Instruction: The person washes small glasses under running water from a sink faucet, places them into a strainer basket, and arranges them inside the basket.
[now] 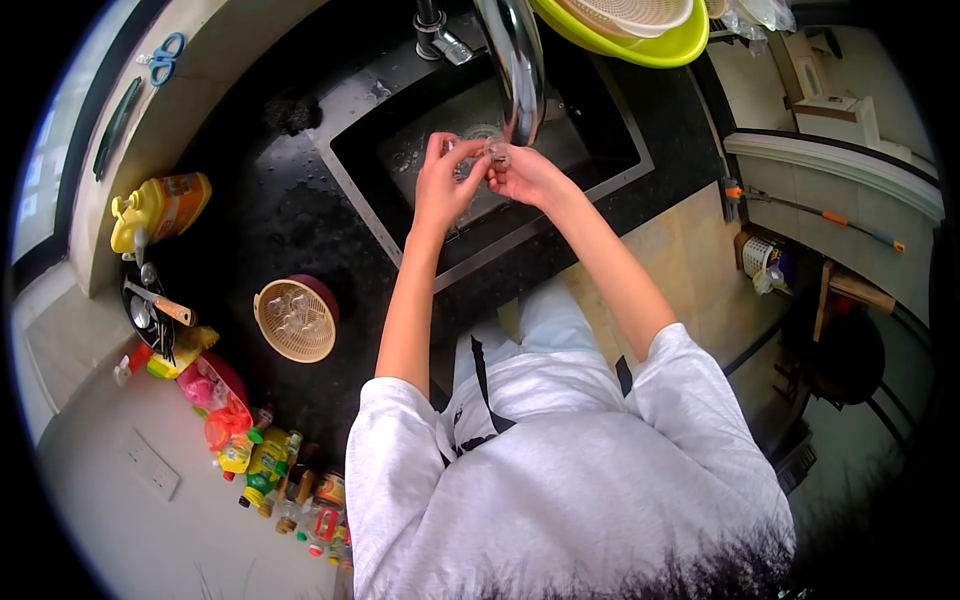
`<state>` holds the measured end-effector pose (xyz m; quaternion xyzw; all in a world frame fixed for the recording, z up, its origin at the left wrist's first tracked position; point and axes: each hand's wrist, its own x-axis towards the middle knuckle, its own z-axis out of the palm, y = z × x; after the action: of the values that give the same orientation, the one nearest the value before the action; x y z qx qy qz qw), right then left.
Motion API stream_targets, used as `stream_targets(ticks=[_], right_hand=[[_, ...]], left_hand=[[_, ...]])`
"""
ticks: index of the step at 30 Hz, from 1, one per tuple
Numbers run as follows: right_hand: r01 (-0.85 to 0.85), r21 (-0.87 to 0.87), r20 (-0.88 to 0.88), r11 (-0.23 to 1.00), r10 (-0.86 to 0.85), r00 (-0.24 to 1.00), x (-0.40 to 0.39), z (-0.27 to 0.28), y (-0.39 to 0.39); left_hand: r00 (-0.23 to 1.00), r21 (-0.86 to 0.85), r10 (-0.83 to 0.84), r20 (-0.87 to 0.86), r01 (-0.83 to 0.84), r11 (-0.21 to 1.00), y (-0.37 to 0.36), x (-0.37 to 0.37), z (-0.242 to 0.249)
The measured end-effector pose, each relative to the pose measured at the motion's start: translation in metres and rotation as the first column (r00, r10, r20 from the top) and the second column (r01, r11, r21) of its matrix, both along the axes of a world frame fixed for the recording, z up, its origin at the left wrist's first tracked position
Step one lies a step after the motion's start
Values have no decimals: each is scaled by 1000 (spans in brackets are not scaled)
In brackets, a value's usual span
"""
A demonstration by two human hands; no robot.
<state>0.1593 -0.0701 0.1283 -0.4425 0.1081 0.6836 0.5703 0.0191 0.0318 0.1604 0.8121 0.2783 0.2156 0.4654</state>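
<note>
Over the dark sink (pixel 365 160), my left hand (pixel 447 180) and my right hand (pixel 525 178) meet just under the curved chrome faucet (pixel 515 75). Between their fingertips is a small clear, see-through piece (pixel 497 152), perhaps a little cup; its exact shape is hard to make out. My right fingers curl around its side, and my left thumb and fingers pinch it from the other side. Water lies in the sink below. On the counter to the left, a beige strainer basket (pixel 297 320) holds several similar clear pieces.
A yellow jug (pixel 160 212) stands by the window wall, near a utensil holder (pixel 150 305). Several bottles (pixel 265 468) line the wall at lower left. Green and white basins (pixel 640 30) sit right of the faucet. A dark scrubber (pixel 290 113) lies left of the sink.
</note>
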Motion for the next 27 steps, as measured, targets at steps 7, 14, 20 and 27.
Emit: stream_targets(ticks=[7,14,20,27], right_hand=[[-27,-31,575,999,40,817,4,24,-2],[-580,-162,875,798,388,290,52,53,12],[-600,-5,891,800,276,361,51,44,28],[-604,8,864,797,298,405,52,34,28]], left_hand=[[996,96,6,-93,3,995,4,-6,-11],[962,259,-227,-150,260,930,22,-3,-3],[965,233,-194,-178,233,944,37,-12,-4],[974,179,-173,-146,198,964,37,-13,-7]])
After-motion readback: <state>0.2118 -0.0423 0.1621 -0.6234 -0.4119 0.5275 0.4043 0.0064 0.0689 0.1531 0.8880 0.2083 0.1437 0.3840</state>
